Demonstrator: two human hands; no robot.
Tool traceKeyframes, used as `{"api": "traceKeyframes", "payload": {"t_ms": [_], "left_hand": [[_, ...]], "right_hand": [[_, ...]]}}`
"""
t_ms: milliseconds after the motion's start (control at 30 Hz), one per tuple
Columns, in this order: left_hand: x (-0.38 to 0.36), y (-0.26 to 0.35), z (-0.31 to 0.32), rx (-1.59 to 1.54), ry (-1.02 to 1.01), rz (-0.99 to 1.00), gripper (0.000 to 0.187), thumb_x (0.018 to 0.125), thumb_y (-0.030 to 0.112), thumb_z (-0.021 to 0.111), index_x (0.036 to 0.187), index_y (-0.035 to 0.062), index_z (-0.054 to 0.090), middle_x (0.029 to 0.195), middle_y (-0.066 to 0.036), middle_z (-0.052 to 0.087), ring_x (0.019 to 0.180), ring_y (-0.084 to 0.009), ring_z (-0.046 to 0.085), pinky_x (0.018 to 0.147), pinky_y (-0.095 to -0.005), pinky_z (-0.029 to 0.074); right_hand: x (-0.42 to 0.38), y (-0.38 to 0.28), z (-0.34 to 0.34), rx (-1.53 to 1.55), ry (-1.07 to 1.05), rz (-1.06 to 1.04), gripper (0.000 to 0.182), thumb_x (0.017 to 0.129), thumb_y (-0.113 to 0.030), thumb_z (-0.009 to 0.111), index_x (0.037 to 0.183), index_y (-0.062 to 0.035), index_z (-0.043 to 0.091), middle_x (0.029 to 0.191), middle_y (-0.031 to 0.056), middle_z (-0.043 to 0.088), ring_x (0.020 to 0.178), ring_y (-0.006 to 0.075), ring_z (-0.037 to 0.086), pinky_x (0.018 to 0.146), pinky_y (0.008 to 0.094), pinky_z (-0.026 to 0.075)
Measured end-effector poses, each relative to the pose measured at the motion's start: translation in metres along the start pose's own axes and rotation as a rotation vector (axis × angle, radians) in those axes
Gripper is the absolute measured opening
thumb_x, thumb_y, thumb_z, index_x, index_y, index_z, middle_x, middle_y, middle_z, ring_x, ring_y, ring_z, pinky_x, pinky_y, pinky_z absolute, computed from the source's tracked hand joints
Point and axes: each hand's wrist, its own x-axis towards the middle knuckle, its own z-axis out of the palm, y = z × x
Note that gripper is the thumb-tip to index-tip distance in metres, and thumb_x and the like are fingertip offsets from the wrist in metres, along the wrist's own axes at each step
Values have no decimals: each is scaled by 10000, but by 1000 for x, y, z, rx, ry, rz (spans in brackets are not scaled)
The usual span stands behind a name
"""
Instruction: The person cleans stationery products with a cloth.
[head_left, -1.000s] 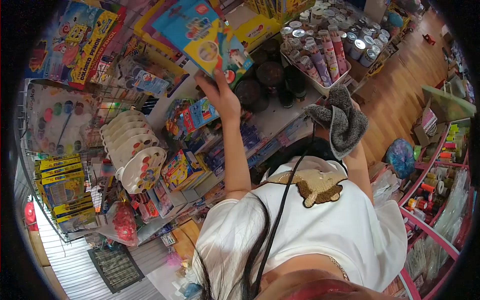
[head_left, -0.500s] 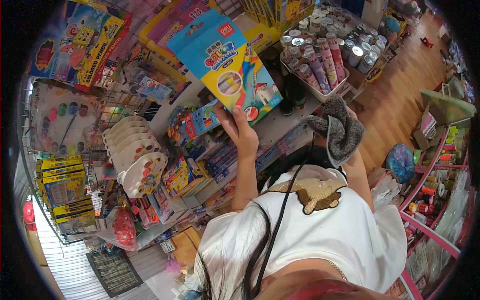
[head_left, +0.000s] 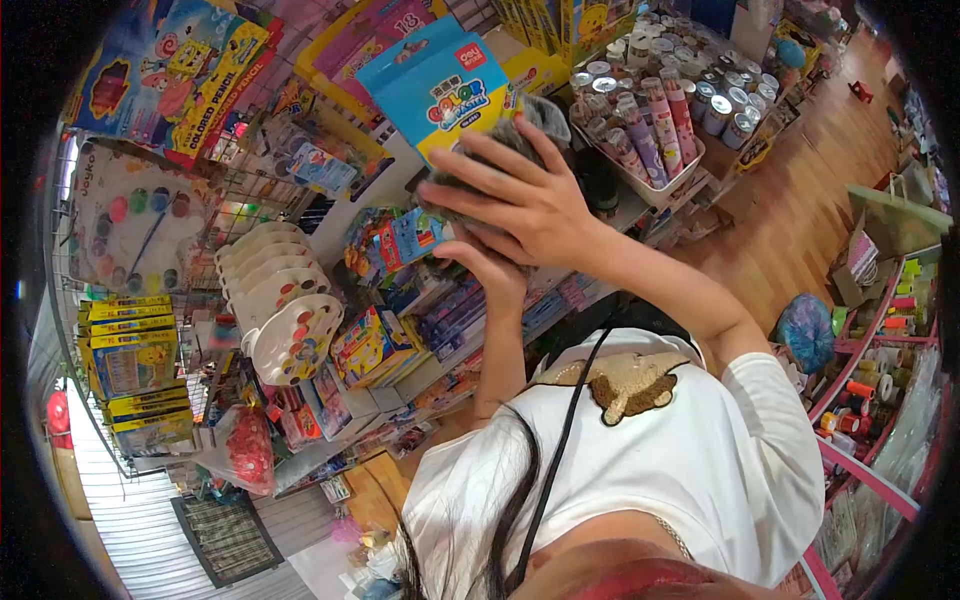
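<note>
- The right hand (head_left: 530, 200) is clamped over a bunched grey cloth (head_left: 548, 118), its fingers slightly spread, and holds it against the lower front of a tilted blue-and-yellow box (head_left: 430, 80)
- The left hand (head_left: 495, 272) is just below the right, by the hidden lower end of the box, with its thumb out to the side; its other fingers are covered, so whether it is closed on the box cannot be told
- The box is in front of the hanging packs and reads "deli" on a red patch, with "COLOR" and a partly legible "PASTEL" under some Chinese characters
- Behind it, a pink pack (head_left: 385, 40) bears a number that looks like "18"
- At the upper left, a SpongeBob pack (head_left: 190, 80) reads "COLORED PENCIL", the words repeated along a red edge behind
- Below that hangs a paint set (head_left: 135, 220) marked "Joyko", its colours showing as round dots
- White palettes (head_left: 275, 290) hang in a row beside it
- Right of the hands, a white basket (head_left: 680, 182) holds patterned tubes (head_left: 660, 125), their print too small to read
</note>
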Motion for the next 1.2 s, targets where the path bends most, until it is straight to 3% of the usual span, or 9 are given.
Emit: {"api": "traceKeyframes", "payload": {"t_ms": [100,200,333,433,533,667,867,1000,1200], "left_hand": [[3,-5,-5,112,30,-25,846,787,681,69,1378,76,43,1423,-98,78,1301,-209,119,1045,-352,133],[6,-2,-5,270,50,74,655,899,507,170,1325,9,188,1332,-130,272,1224,-214,284,1009,-338,209],[6,0,-1,362,76,123,522,938,382,240,1266,-24,273,1240,-134,384,1151,-221,383,962,-337,282],[9,2,-5,350,37,110,539,935,404,218,1275,-12,267,1254,-135,376,1162,-223,374,967,-337,279],[8,-5,-12,185,16,35,592,920,459,164,1304,14,237,1295,-135,337,1194,-223,339,988,-345,258],[-1,7,3,-32,95,-68,707,873,559,79,1354,46,147,1386,-112,203,1266,-216,228,1027,-360,206],[-1,7,4,327,149,6,519,942,358,258,1292,-25,258,1181,-109,393,1028,-173,397,912,-274,278],[-1,8,7,398,122,64,544,936,371,280,1307,-25,234,1281,-141,338,1157,-195,351,976,-308,243],[2,3,-1,241,-26,42,592,927,452,162,1338,25,178,1310,-130,305,1213,-213,290,1003,-333,202]], "right_hand": [[27,13,-2,-19,36,4,473,740,-237,579,1203,-270,488,1335,21,364,1221,201,344,1025,429,160],[47,36,3,-84,204,101,465,771,-207,551,1228,-210,465,1332,87,354,1223,267,327,1006,428,198],[25,48,16,386,292,334,485,788,-164,516,1259,-107,418,1328,153,335,1210,342,317,987,415,253],[-13,14,17,430,235,405,477,786,-184,506,1255,-133,434,1325,118,358,1210,305,337,1009,435,217],[-34,-8,14,23,62,218,477,779,-211,497,1253,-195,445,1319,52,386,1212,243,350,1029,451,170],[10,-4,-2,55,-1,39,445,766,-242,508,1209,-271,482,1286,-14,431,1182,191,396,1026,456,160],[57,33,3,137,221,163,396,870,-273,449,1246,-149,448,1322,153,353,1212,323,326,959,441,279],[26,42,22,480,334,393,423,809,-201,486,1225,-133,455,1252,148,426,1165,304,374,960,428,286],[-29,-8,3,-13,36,254,427,809,-303,490,1233,-254,463,1293,34,416,1201,224,368,1024,451,167]]}}
